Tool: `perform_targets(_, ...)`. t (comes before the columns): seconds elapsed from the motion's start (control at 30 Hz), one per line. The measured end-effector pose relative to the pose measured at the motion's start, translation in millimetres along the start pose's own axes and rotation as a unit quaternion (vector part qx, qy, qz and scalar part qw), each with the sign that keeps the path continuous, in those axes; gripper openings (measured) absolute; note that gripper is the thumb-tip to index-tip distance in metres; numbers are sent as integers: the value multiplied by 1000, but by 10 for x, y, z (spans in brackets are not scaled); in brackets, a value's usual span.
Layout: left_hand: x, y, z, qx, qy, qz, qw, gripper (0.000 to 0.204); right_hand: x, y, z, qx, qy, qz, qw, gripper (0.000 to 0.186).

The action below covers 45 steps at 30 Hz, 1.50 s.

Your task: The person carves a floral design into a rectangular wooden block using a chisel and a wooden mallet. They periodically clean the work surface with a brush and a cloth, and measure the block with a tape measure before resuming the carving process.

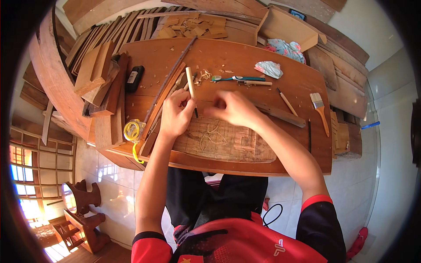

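- Pale wood forms the handle of the slim tool (190, 79), slightly tilted at 11 o'clock from the middle of the carved board (230, 147), dark tip downward.
- Left hand (177, 111): thumb and fingers clamped round that tool.
- Right hand (234, 107): at 12 o'clock, apart from the left, fingers curled near the dark tip; blur means I cannot tell whether they grip anything.
- Carved board: flat on the brown table (151, 57), at its 6 o'clock edge, bearing a leaf-like outline.
- Around the board: tape measure (133, 130) at 9, toothbrush (237, 79) at 12, crumpled cloth (269, 69) at 1, flat paintbrush (320, 109) between 2 and 3.
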<state>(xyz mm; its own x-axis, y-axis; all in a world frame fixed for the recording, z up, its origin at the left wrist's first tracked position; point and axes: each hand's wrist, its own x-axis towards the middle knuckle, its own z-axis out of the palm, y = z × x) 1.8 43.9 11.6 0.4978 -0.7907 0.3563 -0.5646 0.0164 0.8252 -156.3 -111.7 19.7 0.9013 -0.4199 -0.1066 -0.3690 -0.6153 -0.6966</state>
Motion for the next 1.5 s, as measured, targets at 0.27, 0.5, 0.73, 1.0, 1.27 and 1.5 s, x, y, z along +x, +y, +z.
perform_targets(0.27,1,-38,-45,-19,-4,-6,1000,24,-53,19,-19,-142,91,-2,986,65)
perform_targets(0.5,-4,-83,-11,-77,3,-26,997,24,100,-51,73,-161,192,-118,961,27)
perform_targets(0.73,30,-38,10,-75,-34,-36,996,28,-237,49,-161,-66,147,-107,981,16)
perform_targets(1.0,432,93,-60,90,-106,-65,988,32,-1704,1089,-1462,-203,370,72,903,26)
perform_targets(1.27,1139,170,491,228,-207,6,951,31,-2738,2337,-1499,-166,297,339,877,41)
perform_targets(1.5,1425,549,1708,190,-257,139,937,30,-2527,2479,-1901,182,369,267,871,27)
